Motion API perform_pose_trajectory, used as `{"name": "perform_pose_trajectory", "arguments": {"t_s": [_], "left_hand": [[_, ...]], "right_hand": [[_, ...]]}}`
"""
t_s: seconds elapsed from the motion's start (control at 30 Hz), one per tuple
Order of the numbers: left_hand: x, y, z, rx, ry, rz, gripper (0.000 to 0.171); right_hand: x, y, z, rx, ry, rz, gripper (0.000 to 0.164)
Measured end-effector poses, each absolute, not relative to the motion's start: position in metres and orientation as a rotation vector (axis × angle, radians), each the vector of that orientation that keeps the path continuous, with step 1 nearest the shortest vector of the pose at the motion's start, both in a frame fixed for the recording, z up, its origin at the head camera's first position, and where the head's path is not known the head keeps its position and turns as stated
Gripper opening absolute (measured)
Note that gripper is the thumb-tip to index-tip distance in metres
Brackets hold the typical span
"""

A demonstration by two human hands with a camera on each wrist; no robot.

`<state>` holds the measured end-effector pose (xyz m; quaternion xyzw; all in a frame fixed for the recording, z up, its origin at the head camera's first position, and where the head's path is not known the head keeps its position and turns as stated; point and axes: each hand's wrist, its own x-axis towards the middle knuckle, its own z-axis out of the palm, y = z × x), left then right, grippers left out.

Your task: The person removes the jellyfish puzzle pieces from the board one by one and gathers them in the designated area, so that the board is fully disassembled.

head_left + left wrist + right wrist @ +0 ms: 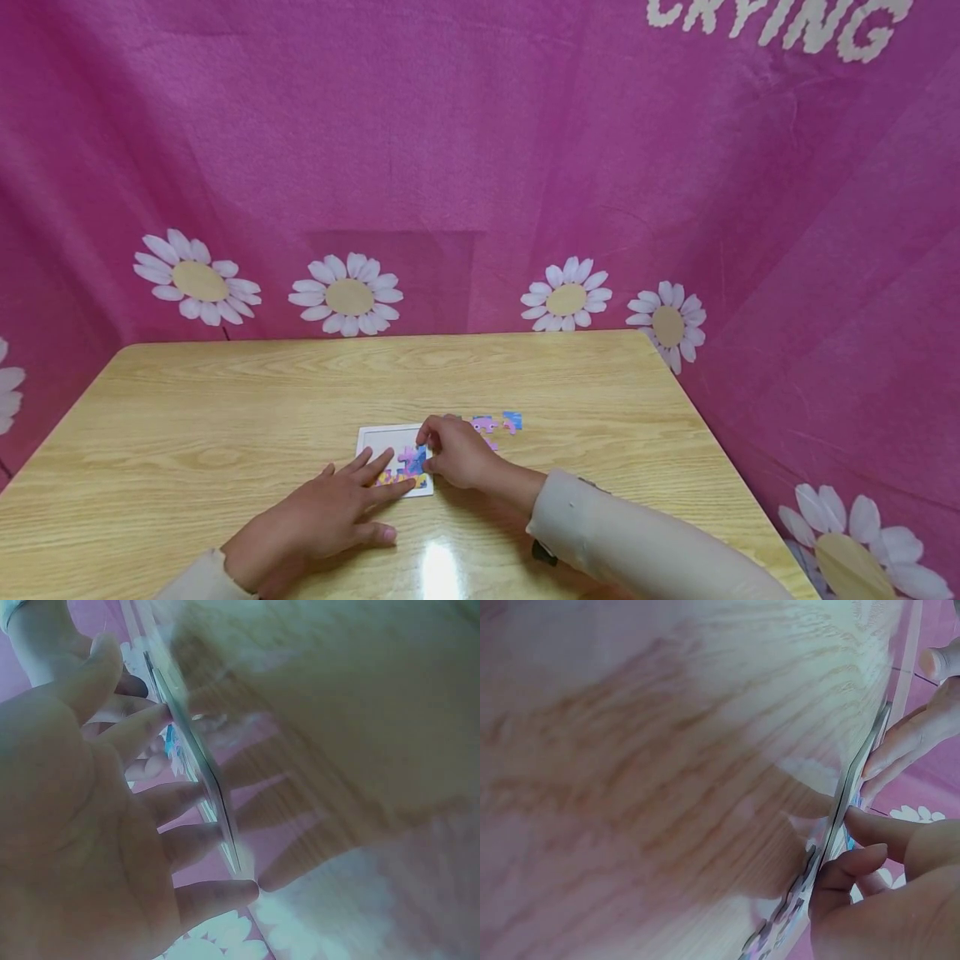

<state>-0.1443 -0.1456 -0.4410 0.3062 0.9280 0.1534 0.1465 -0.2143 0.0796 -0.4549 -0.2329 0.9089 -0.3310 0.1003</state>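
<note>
A small jigsaw puzzle board [371, 436] with a white frame lies on the table, partly filled with pink, blue and yellow pieces. My left hand [333, 508] rests over its lower left part, fingers straight and spread. From the right, my right hand [457, 452] reaches over the board's right edge, its thumb and forefinger curled at a blue puzzle piece [420, 457]. In the right wrist view the thumb and fingers of my right hand [885, 862] meet at the board's edge. The left wrist view has the fingers of my left hand [97, 810] along the board's rim [210, 776].
Several loose puzzle pieces lie right of the board, among them a pink one with eyes [484, 424] and a blue and pink one [512, 421]. The wooden table [225, 400] reaches back to a pink cloth [450, 167] with daisies.
</note>
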Motion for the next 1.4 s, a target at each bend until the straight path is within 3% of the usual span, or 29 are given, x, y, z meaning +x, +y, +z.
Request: {"name": "perform_pose_trajectory", "arguments": {"t_s": [0.9,1.4], "left_hand": [[-0.139,-0.152,-0.440,0.889,2.682,0.445,0.064],[-0.146,-0.147,-0.443,0.878,2.656,0.443,0.064]], "right_hand": [[-0.209,0.065,-0.457,-0.664,2.668,-1.177,0.023],[-0.211,0.081,-0.451,-0.614,2.639,-1.241,0.018]]}}
